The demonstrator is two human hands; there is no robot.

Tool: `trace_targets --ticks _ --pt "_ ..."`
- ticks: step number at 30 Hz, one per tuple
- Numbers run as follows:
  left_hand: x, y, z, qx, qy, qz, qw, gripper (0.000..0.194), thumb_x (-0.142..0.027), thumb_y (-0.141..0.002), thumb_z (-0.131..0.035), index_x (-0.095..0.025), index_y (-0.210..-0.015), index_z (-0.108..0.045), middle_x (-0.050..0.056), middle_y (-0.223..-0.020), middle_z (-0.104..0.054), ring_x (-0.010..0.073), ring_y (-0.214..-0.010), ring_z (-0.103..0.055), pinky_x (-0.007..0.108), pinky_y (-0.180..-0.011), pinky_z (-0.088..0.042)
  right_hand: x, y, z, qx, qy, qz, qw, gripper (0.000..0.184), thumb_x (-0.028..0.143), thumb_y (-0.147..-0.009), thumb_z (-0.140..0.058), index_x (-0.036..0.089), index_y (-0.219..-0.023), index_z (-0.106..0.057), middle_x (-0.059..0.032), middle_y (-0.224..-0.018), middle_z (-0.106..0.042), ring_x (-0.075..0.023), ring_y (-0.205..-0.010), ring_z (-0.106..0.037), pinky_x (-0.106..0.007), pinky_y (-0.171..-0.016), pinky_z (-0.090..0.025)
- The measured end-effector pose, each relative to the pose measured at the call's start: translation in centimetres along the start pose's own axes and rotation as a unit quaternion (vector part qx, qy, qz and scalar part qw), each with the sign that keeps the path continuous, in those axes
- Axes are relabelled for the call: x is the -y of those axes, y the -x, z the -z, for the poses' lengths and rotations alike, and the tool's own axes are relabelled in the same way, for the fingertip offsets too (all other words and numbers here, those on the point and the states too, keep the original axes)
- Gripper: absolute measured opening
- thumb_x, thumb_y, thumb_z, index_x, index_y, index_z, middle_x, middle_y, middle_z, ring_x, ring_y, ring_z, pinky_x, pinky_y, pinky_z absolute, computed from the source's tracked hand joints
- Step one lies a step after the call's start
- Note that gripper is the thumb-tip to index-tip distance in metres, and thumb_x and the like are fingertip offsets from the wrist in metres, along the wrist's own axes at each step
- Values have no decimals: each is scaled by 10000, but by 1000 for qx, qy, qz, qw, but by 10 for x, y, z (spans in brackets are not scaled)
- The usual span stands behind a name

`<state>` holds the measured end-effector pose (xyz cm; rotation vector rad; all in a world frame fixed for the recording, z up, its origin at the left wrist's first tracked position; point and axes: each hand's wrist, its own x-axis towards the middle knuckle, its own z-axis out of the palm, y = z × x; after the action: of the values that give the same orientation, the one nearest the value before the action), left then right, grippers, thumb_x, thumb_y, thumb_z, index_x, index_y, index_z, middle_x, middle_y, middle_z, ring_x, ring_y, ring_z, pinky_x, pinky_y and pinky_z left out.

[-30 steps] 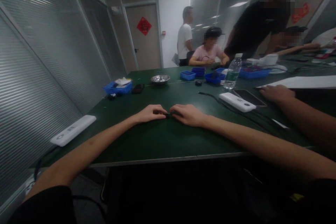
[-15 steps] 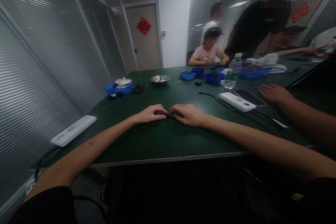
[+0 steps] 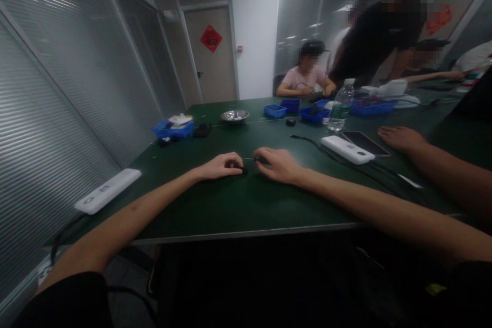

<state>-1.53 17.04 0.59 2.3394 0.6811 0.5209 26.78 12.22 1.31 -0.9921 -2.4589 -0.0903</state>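
Note:
My left hand (image 3: 220, 166) rests low over the green table (image 3: 246, 205), its thumb and fingers closed on a small black part (image 3: 244, 170). Most of that part is hidden by the fingers, and I cannot make out its kind. In my right hand (image 3: 282, 165) is a dark-handled screwdriver (image 3: 262, 160), held nearly level. Its thin shaft points left, slightly above and beyond the black part, and looks apart from it. A small gap separates the two hands.
White power banks with cables lie left (image 3: 108, 191) and right (image 3: 348, 149). A phone (image 3: 367, 143), water bottle (image 3: 341, 106), metal bowl (image 3: 235, 117) and blue trays (image 3: 172, 129) stand around. A co-worker's hand (image 3: 403, 138) rests at right; other people are farther back.
My right hand has drawn slightly right and up, pulling the screwdriver away from the black part, so its shaft now shows. My left hand stays put. A person behind moved right.

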Motion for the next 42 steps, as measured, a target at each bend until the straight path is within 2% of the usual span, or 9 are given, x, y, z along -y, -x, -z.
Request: trace_targets --ticks 4,6,9,13,18,24,34,39,42 --pt "5 0 4 -4 -6 32 999 430 -530 -910 -699 -161 -1131 -710 33 -893 -629 148 -756 -527 263 -670 -397 -1 0 -1 0 18 -23 1000 266 329 -994 -517 205 -1219 -586 -82 -1185 -711 -207 -901 -668 -301 -751 -433" --pt "10 0 10 -6 -10 46 999 443 -537 -906 -699 -159 -1137 -714 31 -883 -640 147 -750 -535 261 -664 -395 -2 -1 -2 5 24 -42 999 258 327 -990 -526 211 -1212 -588 -78 -1170 -717 -208 -892 -668 -300 -746 -430" --pt "23 4 26 -26 -28 65 997 459 -530 -912 -680 -164 -1188 -712 49 -951 -670 161 -795 -574 265 -689 -419 -6 -2 -3 16 25 -69 997 252 333 -987 -534 215 -1203 -589 -77 -1150 -723 -212 -881 -667 -300 -736 -428" --pt "51 17 55 -76 -70 114 988 486 -507 -908 -657 -186 -1269 -710 76 -1070 -702 198 -908 -626 296 -781 -468 -8 -3 -2 38 21 -80 996 244 332 -983 -543 217 -1193 -592 -75 -1114 -729 -206 -855 -660 -296 -722 -422" --pt "88 41 93 -129 -110 200 965 441 -475 -842 -692 -216 -1191 -763 89 -1237 -711 265 -1110 -635 368 -955 -483 -5 -2 0 52 11 -73 996 245 330 -984 -544 208 -1191 -594 -77 -1098 -724 -192 -817 -645 -287 -691 -409" --pt "115 73 125 -185 -153 246 939 422 -451 -821 -687 -196 -1146 -774 94 -1251 -723 259 -1154 -646 364 -1024 -473 -8 -2 -3 50 16 -70 996 248 332 -983 -545 213 -1194 -595 -71 -1090 -723 -180 -769 -629 -288 -668 -387" --pt "125 109 158 -243 -202 360 878 350 -379 -777 -734 -197 -1071 -792 74 -1081 -775 250 -1051 -687 330 -942 -510 -7 -3 -3 62 17 -64 996 263 347 -988 -542 212 -1207 -596 -72 -1065 -724 -190 -790 -638 -291 -676 -396" --pt "123 127 166 -289 -227 397 841 284 -344 -770 -771 -197 -1011 -801 84 -1073 -778 273 -1051 -688 360 -940 -512 -9 -3 -5 59 12 -62 996 276 354 -990 -537 211 -1219 -596 -72 -1059 -724 -190 -781 -637 -293 -675 -396" --pt "121 132 167 -302 -238 405 829 226 -309 -795 -766 -206 -992 -806 90 -1073 -777 286 -1055 -689 393 -954 -510 -10 -3 -5 60 12 -60 996 271 355 -987 -539 211 -1209 -598 -74 -1064 -723 -192 -791 -639 -293 -673 -391"
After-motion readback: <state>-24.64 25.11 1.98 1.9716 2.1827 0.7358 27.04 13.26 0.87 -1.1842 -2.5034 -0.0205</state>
